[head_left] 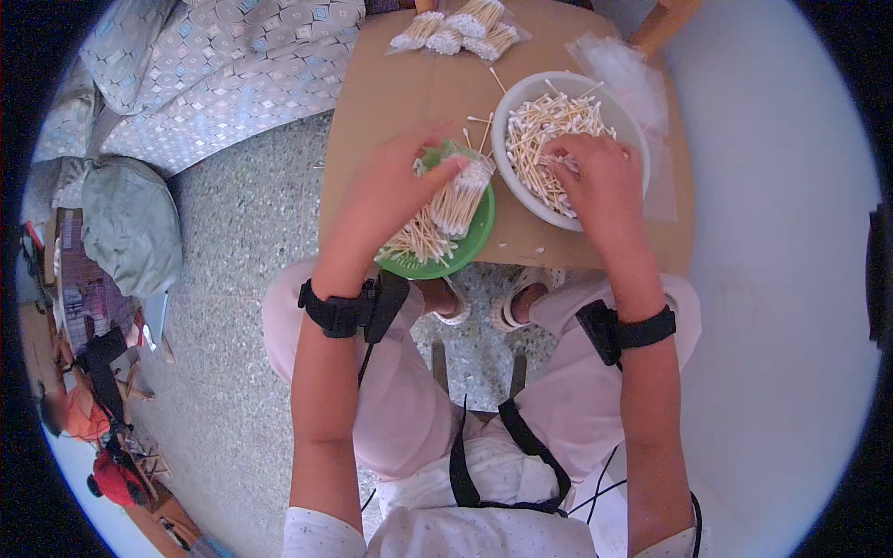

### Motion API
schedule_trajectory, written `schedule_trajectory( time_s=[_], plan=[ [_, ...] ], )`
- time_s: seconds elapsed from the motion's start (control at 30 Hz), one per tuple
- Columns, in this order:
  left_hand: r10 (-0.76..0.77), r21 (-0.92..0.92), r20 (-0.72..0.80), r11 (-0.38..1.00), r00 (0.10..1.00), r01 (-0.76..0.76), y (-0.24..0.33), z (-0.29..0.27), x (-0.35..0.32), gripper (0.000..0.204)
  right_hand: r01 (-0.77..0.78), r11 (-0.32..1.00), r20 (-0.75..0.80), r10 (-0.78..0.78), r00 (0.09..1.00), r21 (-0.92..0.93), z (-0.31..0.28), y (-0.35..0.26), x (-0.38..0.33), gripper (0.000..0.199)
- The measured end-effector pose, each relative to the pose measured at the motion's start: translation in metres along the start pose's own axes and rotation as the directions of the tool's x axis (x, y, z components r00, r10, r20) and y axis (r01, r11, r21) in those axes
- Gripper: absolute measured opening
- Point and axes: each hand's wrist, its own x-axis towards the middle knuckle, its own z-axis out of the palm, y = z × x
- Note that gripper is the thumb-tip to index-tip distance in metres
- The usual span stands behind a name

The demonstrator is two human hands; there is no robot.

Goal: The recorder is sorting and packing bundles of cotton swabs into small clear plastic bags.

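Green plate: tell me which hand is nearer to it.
Left. The left hand is over the green plate, holding a bundle of cotton swabs; the right hand is beside it, in the white bowl.

We find bare cardboard tabletop (409, 88) left of the white bowl (521, 200); bagged cotton swab bundles (460, 30) block the far edge.

Both forearms are reaching forward from the lower edge, each wearing a black band at the wrist. The left hand (395, 181) is lying palm down, its fingers curling inward toward the right around a bunch. The right hand (600, 172) is pointing forward, its fingers bending down and pressing together at the tips.
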Motion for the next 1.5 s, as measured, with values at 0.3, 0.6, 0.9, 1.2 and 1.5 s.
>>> schedule_trajectory(
  time_s=[0.3,0.6,0.9,1.2,1.5],
  plan=[
    [0.094,-0.218,-0.297,0.962,0.950,-0.163,0.016,0.003,0.003,0.041,-0.087,0.960,-0.269,0.161,0.950,0.265,-0.017,-0.013,0.010,0.016],
    [0.511,-0.038,-0.190,0.850,0.838,-0.526,0.034,0.027,0.005,0.022,-0.034,0.688,-0.205,0.263,0.943,0.724,-0.016,-0.037,0.010,0.017],
    [0.159,-0.340,-0.264,0.908,0.951,-0.246,0.043,0.022,0.000,0.015,-0.055,0.361,-0.084,0.357,0.930,0.931,-0.013,-0.032,0.011,0.014],
    [0.182,-0.495,-0.226,0.825,0.957,-0.274,0.043,0.014,-0.007,0.017,-0.120,0.596,0.090,0.081,0.993,0.794,-0.011,-0.037,0.002,0.020],
    [0.125,-0.434,-0.312,0.863,0.942,-0.258,0.042,0.007,-0.003,0.018,-0.091,0.630,-0.050,0.203,0.978,0.772,-0.013,-0.038,0.006,0.018]
  ],
)
